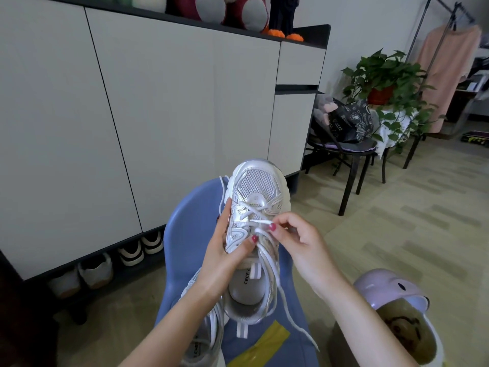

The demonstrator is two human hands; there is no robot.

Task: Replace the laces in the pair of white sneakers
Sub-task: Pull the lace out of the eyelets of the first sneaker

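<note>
— What is being held up over the blue chair (185, 234)?

— A white sneaker (255, 234) is held there, toe pointed away, above the middle of the blue seat. It is gripped along its side by the left hand (227, 258), with the fingers curled round it and the thumb laid near the tongue. A white lace (260, 221) is pinched by the right hand (299, 242) between thumb and finger, just over the eyelets. The lace is already crossed through the holes nearest the toe. Its loose ends are hung down past the heel toward the front edge of the seat.

— And the other shoe?

— The second sneaker (203, 337) is laid at the near left edge of the seat, partly hidden by the left arm. Loose laces are seen on it too. A yellow strip (260, 345) is laid on the seat near the front edge, but what it is cannot be told.

— What is seen around the room?

— A big cabinet (158, 115) with pale doors is stood at the left, and plush toys (238, 10) are lined up on its top. Several shoes (129, 252) are tucked in the gap under it. The floor (410, 234) is covered in pale tiles with darker patches. A black chair (352, 160) with bags piled on it is placed by the far end of the cabinet. A leafy plant (386, 78) in a red pot is set beside that. A pink garment (447, 75) is hung on a rack in the far right corner. A lilac bin (391, 295) is stood on the floor at the right of the blue chair.
</note>
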